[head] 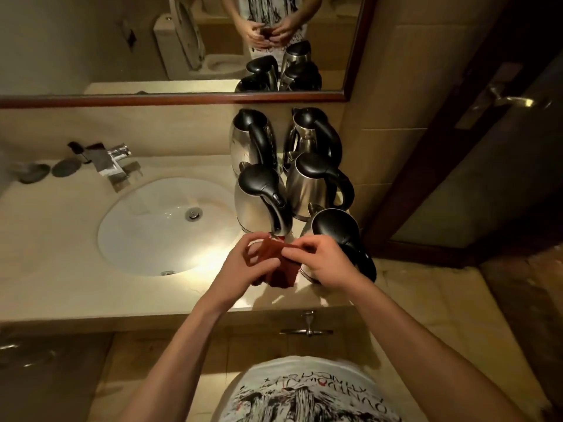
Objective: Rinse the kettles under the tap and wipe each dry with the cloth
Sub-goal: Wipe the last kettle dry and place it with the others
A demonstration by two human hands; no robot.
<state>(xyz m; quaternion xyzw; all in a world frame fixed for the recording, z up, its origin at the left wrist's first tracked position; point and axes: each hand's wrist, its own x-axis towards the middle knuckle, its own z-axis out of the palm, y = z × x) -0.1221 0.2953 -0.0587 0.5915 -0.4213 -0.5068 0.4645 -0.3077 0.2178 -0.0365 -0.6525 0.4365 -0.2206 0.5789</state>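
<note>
Bathroom counter [76, 287], left hand [243, 266] and right hand [323, 263], each grip pinched closed on red cloth [278, 263], beside kettles [262, 199]

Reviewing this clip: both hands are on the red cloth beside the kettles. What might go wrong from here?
1. The nearest kettle stands by the counter's front edge, close to the right hand; a nudge might tip it off.
2. Five kettles crowd together, so lifting one may knock a neighbour.
</note>
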